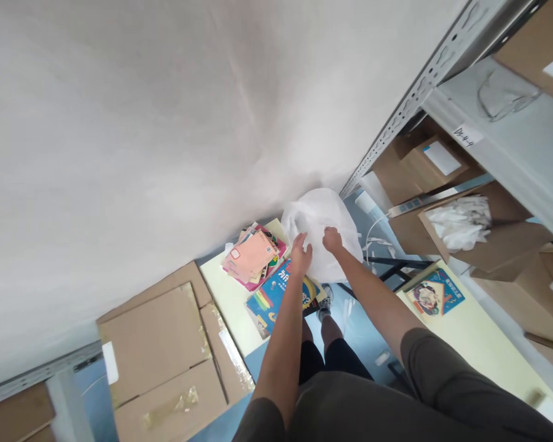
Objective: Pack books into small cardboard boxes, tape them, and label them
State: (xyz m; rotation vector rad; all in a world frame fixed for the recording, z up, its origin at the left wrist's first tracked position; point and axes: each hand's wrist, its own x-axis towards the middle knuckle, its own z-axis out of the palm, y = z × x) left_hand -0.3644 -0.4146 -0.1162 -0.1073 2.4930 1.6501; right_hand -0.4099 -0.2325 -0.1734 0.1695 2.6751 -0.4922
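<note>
A white, puffed-up plastic bag (pixel 320 212) stands against the foot of the wall. My right hand (pixel 332 239) is closed like a fist on the bag, seemingly pinching its plastic. At the bag's left side my left hand (pixel 301 253) has thumb and fingers apart; whether its fingertips touch the plastic, I cannot tell. Beneath my left forearm lies a large blue picture book (pixel 271 298), partly hidden by the arm. To its left is a pile of thin booklets, topped by a pink-orange one (pixel 253 253). What the bag contains is hidden.
A pale yellow tabletop (pixel 215 279) bears the books, beside flattened cardboard (pixel 161 344). On the right, another pale table (pixel 493 344) holds a blue book (pixel 435 293). Metal shelving (pixel 502 132) with cardboard boxes, a power strip (pixel 405 207) and a cable stand close by.
</note>
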